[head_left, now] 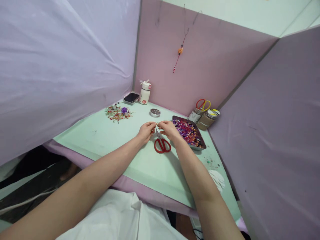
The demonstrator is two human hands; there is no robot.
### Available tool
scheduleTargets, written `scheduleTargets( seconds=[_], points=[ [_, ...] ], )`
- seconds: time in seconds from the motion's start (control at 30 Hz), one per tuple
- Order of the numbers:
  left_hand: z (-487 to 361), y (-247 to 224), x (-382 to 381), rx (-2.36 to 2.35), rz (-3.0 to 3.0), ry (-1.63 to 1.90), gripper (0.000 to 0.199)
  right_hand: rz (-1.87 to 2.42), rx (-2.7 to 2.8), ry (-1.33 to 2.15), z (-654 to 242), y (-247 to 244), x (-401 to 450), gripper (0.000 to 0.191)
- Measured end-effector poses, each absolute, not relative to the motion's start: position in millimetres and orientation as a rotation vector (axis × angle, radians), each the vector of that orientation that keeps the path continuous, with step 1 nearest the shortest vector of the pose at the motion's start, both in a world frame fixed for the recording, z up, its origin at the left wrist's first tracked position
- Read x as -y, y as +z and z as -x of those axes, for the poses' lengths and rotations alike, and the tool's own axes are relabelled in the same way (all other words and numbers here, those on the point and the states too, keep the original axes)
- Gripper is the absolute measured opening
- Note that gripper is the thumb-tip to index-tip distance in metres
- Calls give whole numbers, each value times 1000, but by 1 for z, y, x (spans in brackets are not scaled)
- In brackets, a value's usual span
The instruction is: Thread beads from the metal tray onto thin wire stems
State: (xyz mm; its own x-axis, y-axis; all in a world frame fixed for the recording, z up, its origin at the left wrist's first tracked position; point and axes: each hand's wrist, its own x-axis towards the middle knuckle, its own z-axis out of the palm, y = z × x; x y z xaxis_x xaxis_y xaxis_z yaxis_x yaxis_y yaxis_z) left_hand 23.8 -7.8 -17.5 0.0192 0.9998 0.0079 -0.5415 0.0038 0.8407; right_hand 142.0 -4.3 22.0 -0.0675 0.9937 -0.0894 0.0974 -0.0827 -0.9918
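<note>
Near the middle of the table, my left hand and my right hand come together, their fingertips almost meeting. Thumb and fingers of the left are closed on a small beaded string, with reddish and pale beads showing below. My right hand pinches at a tiny part between the fingertips, too small to make out. Scissors with red handles lie just beneath the hands, blades pointing away from me. To the right of my right hand sits a dark tray full of purple, red and orange beads.
Beaded strands lie at the back left, near a phone and a white bottle. A small round container stands behind my hands. Two jars are at the back right. A white glove-like cloth lies by my right forearm.
</note>
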Motion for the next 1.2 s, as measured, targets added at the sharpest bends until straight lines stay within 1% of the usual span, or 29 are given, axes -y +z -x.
scheduleTargets(
  seconds=[0.43, 0.8, 1.2],
  points=[
    [-24, -20, 9, -818, -908, 1428, 24, 1409, 1334, 1270, -148, 25, 3, 12],
    [-23, -16, 11, -831, -981, 1422, 22, 1385, 1355, 1261, -151, 25, 1, 11],
    [-22, -18, 7, -852, -931, 1425, 18, 1262, 1458, 1052, -145, 23, 2, 15]
  ],
)
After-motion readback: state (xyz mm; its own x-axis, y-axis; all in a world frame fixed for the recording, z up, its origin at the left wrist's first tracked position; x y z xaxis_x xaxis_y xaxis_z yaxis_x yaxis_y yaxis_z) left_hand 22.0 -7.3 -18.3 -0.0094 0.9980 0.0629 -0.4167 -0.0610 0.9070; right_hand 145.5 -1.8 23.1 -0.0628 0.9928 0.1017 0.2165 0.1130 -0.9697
